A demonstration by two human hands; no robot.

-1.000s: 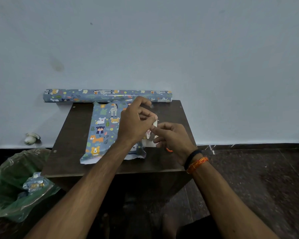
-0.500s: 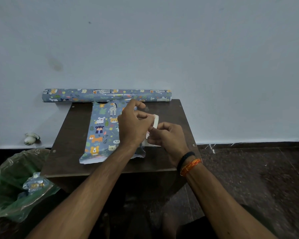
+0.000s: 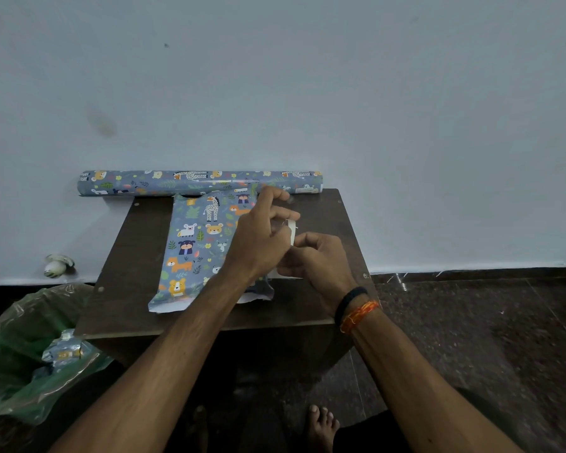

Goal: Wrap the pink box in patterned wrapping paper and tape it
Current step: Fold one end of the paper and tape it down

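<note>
Your left hand (image 3: pixel 258 238) and right hand (image 3: pixel 317 261) meet above the table (image 3: pixel 134 256), fingers curled, pinching a white tape strip (image 3: pixel 293 232) between them. The wrapped box (image 3: pixel 196 246) lies flat on the table, just left of your hands, its far end beside the paper roll (image 3: pixel 177 183).

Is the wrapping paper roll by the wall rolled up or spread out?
Rolled up: the wrapping paper roll lies as a closed tube along the table's far edge, against the wall.
</note>
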